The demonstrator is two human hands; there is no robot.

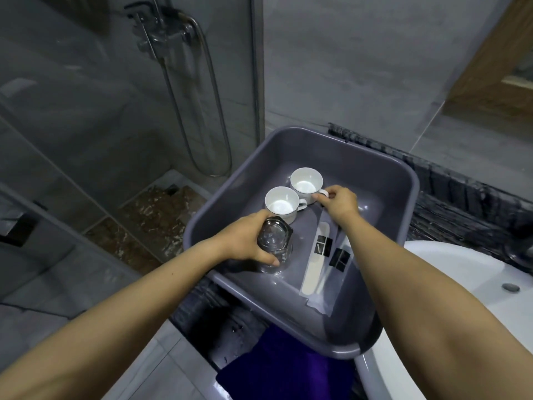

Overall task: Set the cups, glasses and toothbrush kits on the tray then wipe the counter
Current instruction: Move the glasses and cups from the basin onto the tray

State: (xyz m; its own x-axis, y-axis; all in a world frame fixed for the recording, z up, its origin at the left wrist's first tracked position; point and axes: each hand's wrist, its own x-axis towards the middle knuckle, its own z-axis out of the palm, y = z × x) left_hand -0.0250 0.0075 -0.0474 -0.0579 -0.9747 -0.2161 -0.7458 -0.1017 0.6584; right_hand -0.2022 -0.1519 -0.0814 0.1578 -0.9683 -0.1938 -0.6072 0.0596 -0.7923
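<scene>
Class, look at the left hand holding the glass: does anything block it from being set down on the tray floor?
Nothing visible does. The left hand grips the glass at the tray's near left side; the cups stand behind it, the toothbrush kits lie to its right.

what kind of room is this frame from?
Most likely a hotel or guesthouse bathroom: glass-walled shower with hose, white washbasin set in a dark counter, and wrapped toothbrush kits in the grey tray.
</scene>
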